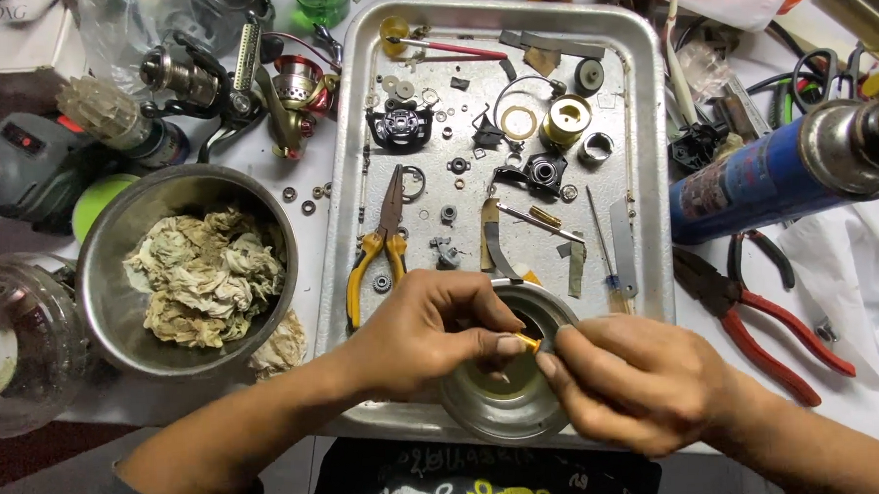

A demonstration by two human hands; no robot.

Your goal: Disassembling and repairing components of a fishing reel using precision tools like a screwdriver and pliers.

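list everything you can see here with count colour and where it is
metal tray: 1, silver, centre of the table, strewn with small reel parts
yellow-handled pliers: 1, on the tray's left side
small metal cup: 1, silver, at the tray's near edge under the hands
small brass part: 1, gold, pinched between both hands over the cup
steel bowl: 1, silver, left of the tray, holding dirty rags
fishing reels: about 2, silver and red, top left
gas canister: 1, blue, right of the tray
red-handled pliers: 1, right of the tray
left hand: 1, fingertips on the brass part
right hand: 1, fingertips on the brass part
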